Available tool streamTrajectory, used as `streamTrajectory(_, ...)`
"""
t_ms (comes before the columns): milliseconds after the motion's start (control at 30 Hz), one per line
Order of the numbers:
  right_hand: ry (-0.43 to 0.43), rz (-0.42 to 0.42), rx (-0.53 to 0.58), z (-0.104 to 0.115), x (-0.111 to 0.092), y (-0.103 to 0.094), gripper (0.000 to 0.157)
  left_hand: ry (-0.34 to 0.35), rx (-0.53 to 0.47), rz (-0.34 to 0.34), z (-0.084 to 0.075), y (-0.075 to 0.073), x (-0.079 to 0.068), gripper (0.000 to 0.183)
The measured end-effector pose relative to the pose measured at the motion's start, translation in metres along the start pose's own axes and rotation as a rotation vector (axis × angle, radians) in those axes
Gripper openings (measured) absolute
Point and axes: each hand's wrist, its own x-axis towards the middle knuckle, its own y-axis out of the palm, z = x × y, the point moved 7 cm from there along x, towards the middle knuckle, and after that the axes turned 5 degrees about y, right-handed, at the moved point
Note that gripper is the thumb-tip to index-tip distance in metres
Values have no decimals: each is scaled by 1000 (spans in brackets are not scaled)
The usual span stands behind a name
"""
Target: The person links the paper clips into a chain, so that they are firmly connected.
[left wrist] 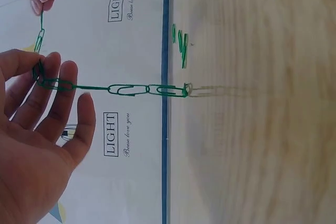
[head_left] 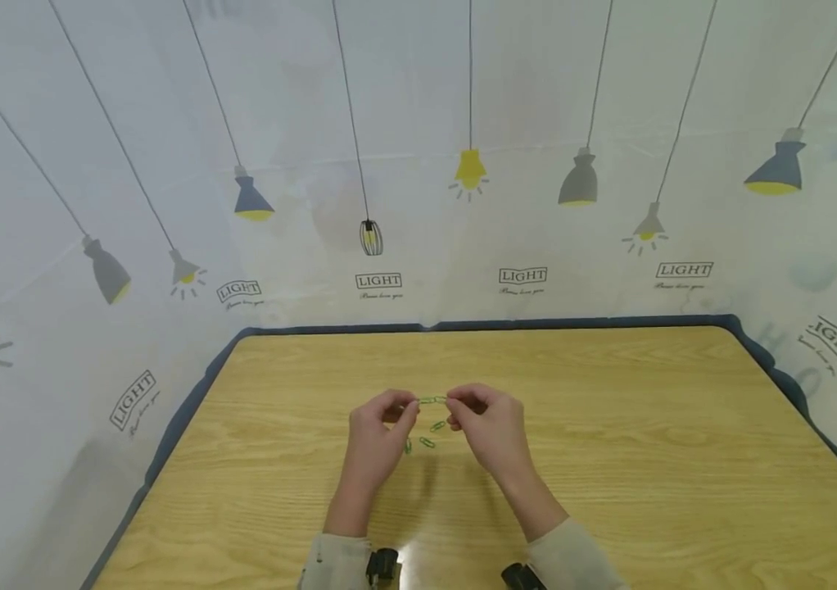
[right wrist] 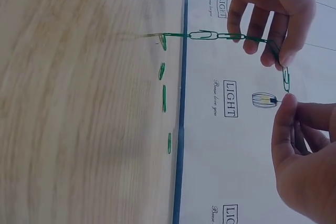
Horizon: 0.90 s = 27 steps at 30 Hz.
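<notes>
Running between our two hands, the short upper stretch of the green paper clip chain [left wrist: 93, 87] lies roughly level, its long axis going from left to right. Everything seems to turn on that line: the upper clip [right wrist: 286, 80] and the end clip [left wrist: 42, 20] meet end to end there, nearly straight, though we cannot tell whether their loops are hooked through one another. Our left hand [head_left: 374, 438] is at the chain's bend, where the level stretch turns and drops; our right hand [head_left: 495, 430] is at the chain's right tip, so it is the nearer one to the end clip. Below the bend, the rest of the chain hangs straight down, its foot at or just above the tabletop [head_left: 610, 459]; we cannot tell for certain whether it touches.

As for the grip, our left thumb and forefinger close together on the chain at its bend, while the other fingers spread loosely beside the hanging stretch. Our right thumb and forefinger pinch the end clip between their tips, covering part of it. Three loose clips [right wrist: 164, 99] lie below the level stretch, to the right of the chain's foot, touched by neither hand.
</notes>
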Motion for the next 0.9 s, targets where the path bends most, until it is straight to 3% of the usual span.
streamTrajectory(200, -6, 22, 24, -2, -1, -2, 11, -46, -92, 122, 6, 10, -3, 11)
streamTrajectory(400, -13, 58, 24, 1, -4, 2, 10, -24, -109, 200, 4, 18, -4, 28)
streamTrajectory(700, -11, 113, 4, 4, -6, 9, 9, -17, -109, 176, 10, 15, -5, 19)
streamTrajectory(900, -14, 147, -95, 2, 3, 9, 10, -52, -116, 135, 16, 12, -5, 18)
